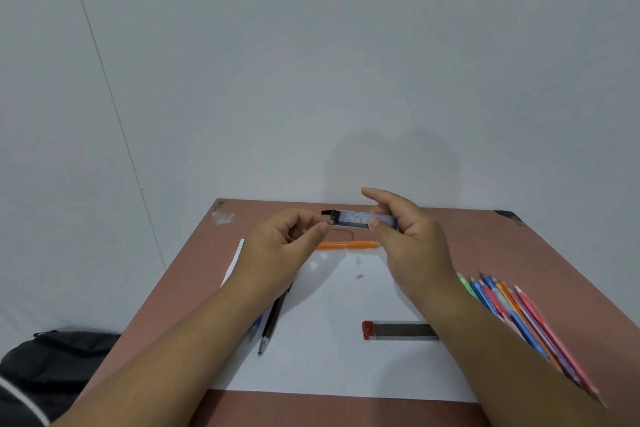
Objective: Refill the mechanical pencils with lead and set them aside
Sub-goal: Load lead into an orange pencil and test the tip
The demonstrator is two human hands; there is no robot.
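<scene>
My right hand (408, 236) holds a clear lead case (360, 218) with a black cap, level above the table, thumb under it and index finger raised. My left hand (280, 246) has its fingers curled at the case's black cap end, thumb and fingertips pinched together; whether they grip a lead or the cap, I cannot tell. An orange mechanical pencil (346, 245) lies crosswise on the white paper (329, 357) below the hands. Small white bits (358, 262) lie near it. A second lead case (398, 330) with a red cap lies on the paper.
A bunch of coloured pencils (519, 315) lies at the right beside my right forearm. A dark pencil (272, 322) and a blue one (255, 326) lie under my left forearm. The brown table (519, 246) stands against a white wall. A black bag (52, 364) sits on the floor at left.
</scene>
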